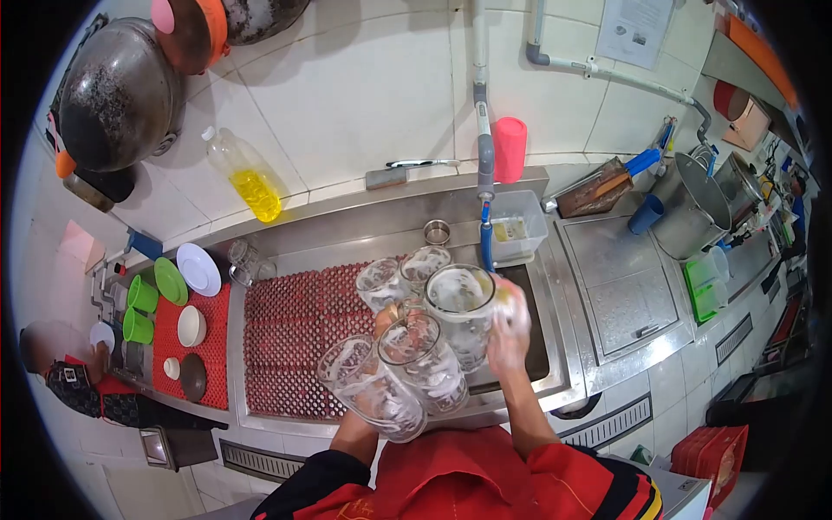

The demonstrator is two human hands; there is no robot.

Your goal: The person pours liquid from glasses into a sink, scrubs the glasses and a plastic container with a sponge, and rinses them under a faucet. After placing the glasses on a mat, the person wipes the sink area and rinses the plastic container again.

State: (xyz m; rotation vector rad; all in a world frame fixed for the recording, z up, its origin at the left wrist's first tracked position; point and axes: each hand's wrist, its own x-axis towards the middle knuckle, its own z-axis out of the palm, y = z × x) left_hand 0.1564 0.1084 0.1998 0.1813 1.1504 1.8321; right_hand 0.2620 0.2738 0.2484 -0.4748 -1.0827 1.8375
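Several clear glass mugs (420, 368), streaked with white foam, are bunched together in front of me above the sink. My left hand (387, 319) is closed round the bunch, its fingers partly hidden by the glass. At the right of the bunch, a mug (468, 334) has suds inside its rim. My right hand (510, 334) is against that mug's outer side, foamy and slightly blurred. Its fingers are curled on a yellowish sponge (503, 297) that shows only in part. Below the right hand lies the sink basin (542, 347).
Red perforated matting (295, 347) covers the left counter; another glass mug (247, 263) lies beyond it. Plates, bowls and green cups (139, 325) stand farther left, near another person (78, 381). A plastic tub (518, 217) and blue tap hose (486, 238) are behind the sink. Steel pots (691, 204) stand right.
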